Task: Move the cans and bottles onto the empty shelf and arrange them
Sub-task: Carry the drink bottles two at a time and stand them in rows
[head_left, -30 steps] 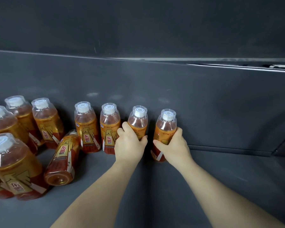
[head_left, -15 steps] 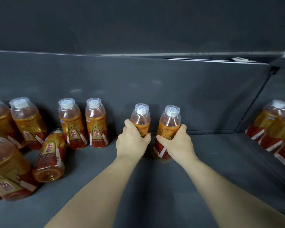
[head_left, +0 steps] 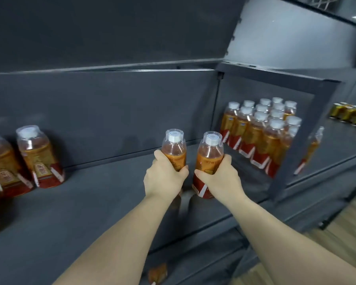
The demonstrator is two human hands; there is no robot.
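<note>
My left hand (head_left: 163,178) grips an orange drink bottle (head_left: 174,148) with a clear cap cover, held upright above the grey shelf (head_left: 90,202). My right hand (head_left: 220,178) grips a second bottle of the same kind (head_left: 209,157) just to its right, also upright. Both are lifted near the shelf's right end. Several matching bottles (head_left: 259,130) stand packed in rows on the neighbouring shelf section to the right.
Other loose bottles (head_left: 39,157) stand at the left of this shelf. A grey upright post (head_left: 286,157) divides the two sections. Gold cans (head_left: 349,114) sit at far right. Wooden floor (head_left: 337,233) shows below right.
Both hands have lifted their bottles off the shelf and carried them right. The view has swung right, revealing the packed rows and the cans.
</note>
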